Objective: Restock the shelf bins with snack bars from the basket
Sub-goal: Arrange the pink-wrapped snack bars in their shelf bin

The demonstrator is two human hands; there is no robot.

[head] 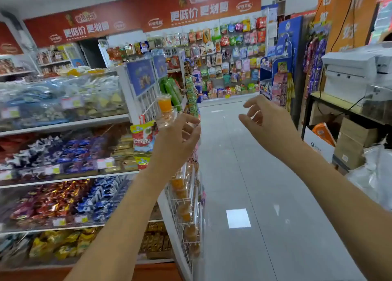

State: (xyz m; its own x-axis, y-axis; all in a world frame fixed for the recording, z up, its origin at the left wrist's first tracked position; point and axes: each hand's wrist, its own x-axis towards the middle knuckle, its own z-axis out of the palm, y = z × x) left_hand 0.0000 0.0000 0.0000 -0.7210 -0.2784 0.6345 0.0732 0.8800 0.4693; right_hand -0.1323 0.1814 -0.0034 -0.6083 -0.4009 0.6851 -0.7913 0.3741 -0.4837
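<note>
Beside the shelf end [125, 83], you are holding left hand [178, 138] and right hand [269, 123] up, fingers apart, empty; bins [84, 110] are lying left of the nearer left hand; basket unseen.

The shelf bins [63, 175] stand in four clear-fronted tiers at the left, all well filled. Wrapped snacks [70, 153] lie heaped in them in blue, gold, red and yellow; the blur hides whether they are bars.

Shelf bins [63, 153] at left — wire rack [182, 204] on their end, floor [244, 174] beside it, boxes [354, 140] far right
</note>
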